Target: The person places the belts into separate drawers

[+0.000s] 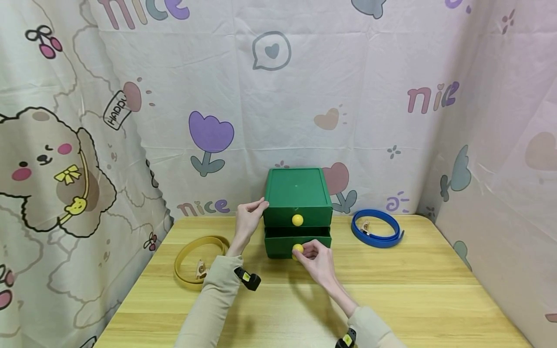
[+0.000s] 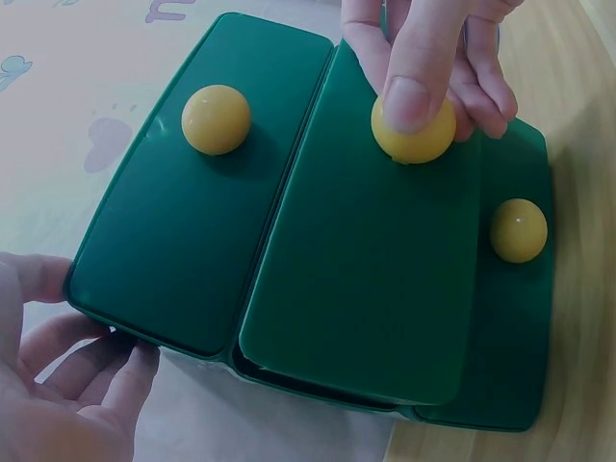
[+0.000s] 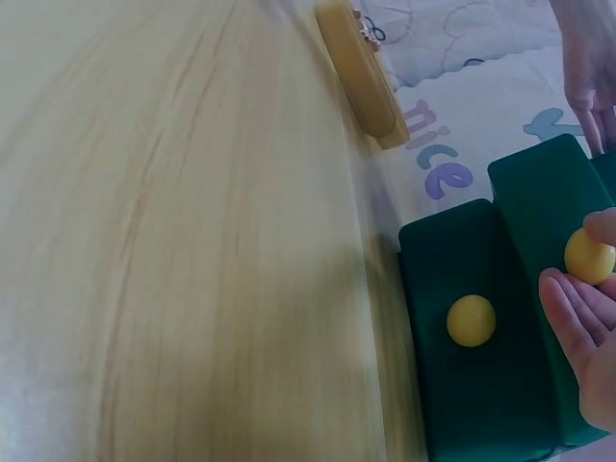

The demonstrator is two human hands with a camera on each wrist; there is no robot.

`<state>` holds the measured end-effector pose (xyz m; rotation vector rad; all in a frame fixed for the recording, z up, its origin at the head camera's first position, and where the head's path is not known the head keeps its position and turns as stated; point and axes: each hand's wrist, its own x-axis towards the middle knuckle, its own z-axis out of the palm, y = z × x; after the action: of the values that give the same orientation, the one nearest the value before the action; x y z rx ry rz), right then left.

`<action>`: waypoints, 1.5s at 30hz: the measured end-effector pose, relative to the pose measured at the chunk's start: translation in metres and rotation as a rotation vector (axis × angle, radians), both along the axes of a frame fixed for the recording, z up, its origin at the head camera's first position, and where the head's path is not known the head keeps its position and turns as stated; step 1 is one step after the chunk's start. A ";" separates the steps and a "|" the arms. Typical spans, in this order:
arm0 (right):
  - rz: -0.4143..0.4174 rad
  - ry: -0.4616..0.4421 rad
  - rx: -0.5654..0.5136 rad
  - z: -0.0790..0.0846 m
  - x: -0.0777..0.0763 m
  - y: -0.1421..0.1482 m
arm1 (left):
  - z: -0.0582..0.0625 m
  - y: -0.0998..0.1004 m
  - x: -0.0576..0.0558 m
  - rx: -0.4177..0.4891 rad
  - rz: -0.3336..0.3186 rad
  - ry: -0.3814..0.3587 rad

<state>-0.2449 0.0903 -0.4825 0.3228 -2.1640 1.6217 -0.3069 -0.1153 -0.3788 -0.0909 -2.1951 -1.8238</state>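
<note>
A green drawer cabinet [image 1: 297, 186] stands at the back of the table, each drawer bearing a round yellow knob. Its middle drawer [image 2: 375, 269] is pulled out, with a dark gap above its front in the head view. My right hand [image 1: 319, 263] pinches that drawer's knob [image 1: 298, 248] between thumb and fingers. At the cabinet's upper left corner, my left hand [image 1: 248, 222] holds the edge, fingers against the side. The top drawer [image 2: 183, 212] is closed. Below the pulled-out drawer, the bottom drawer [image 2: 515, 327] is set back and mostly hidden in the head view.
A coiled yellow belt [image 1: 179, 266] lies on the wooden table [image 1: 417, 295] left of the cabinet, beside my left forearm. To the right lies a coiled blue belt [image 1: 375, 240] with a metal buckle. A printed curtain [image 1: 278, 96] hangs behind and along both sides.
</note>
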 end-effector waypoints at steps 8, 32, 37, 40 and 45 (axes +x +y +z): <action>0.018 -0.021 -0.006 0.003 0.006 0.002 | 0.000 0.000 0.000 -0.012 0.004 0.003; 0.002 -0.019 -0.014 0.001 0.023 -0.002 | -0.001 0.000 -0.001 0.011 -0.011 -0.001; 0.017 -0.003 -0.010 0.000 0.026 -0.001 | -0.001 0.000 0.000 0.010 -0.016 0.005; 0.033 0.019 -0.003 0.000 0.028 0.001 | -0.001 0.000 0.000 0.008 -0.016 0.004; 0.052 0.037 0.019 -0.001 0.030 0.003 | 0.000 0.000 0.001 0.003 -0.010 -0.002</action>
<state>-0.2146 0.0929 -0.4834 0.4153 -2.1613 1.6110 -0.3062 -0.1152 -0.3789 -0.0990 -2.1970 -1.8333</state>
